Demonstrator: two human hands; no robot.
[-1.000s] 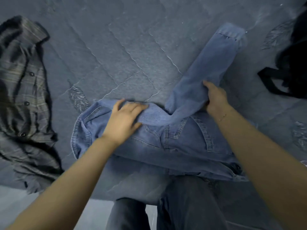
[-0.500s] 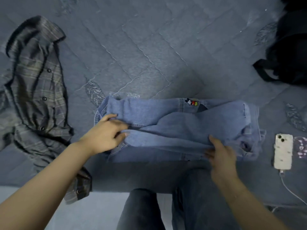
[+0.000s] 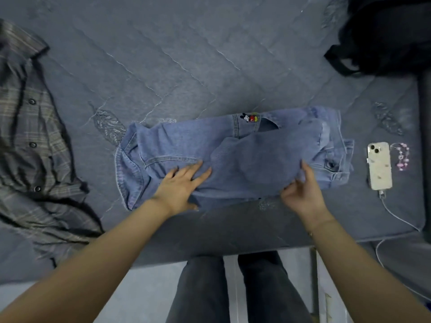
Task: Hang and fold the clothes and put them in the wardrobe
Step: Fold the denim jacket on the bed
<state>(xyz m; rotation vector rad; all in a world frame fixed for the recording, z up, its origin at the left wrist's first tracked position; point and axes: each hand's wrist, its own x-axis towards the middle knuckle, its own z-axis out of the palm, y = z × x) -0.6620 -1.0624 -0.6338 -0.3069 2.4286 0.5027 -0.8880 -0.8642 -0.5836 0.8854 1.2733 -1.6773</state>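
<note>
My left hand point(image 3: 179, 187) lies flat on the near left part of the denim shirt point(image 3: 186, 141), fingers straight and spread, pressing rather than gripping; my right hand point(image 3: 303, 190) has its fingers curled at the near edge of the folded-over sleeve point(image 3: 265, 159), pinching the cloth there, though how much of it sits inside the pinch I cannot tell. The shirt lies across the bed point(image 3: 210, 66) directly under and just beyond both palms, already narrowed to a long band. To do this fold well, I judge I should keep the left palm as an anchor so the lower layers do not creep; draw the sleeve edge level with the band's near edge; then smooth outward from the anchor toward the right hand, since the sleeve bulges between them. Just beyond my right fingers the cuff end is bunched, and it wants flattening before any further fold. Well off to the right of my right hand lies a phone point(image 3: 379, 165) on its cable; far to the left of my left hand waits the plaid shirt point(image 3: 30, 136), untouched; beyond the right hand, at the far corner, sits a black bag point(image 3: 384, 36).
</note>
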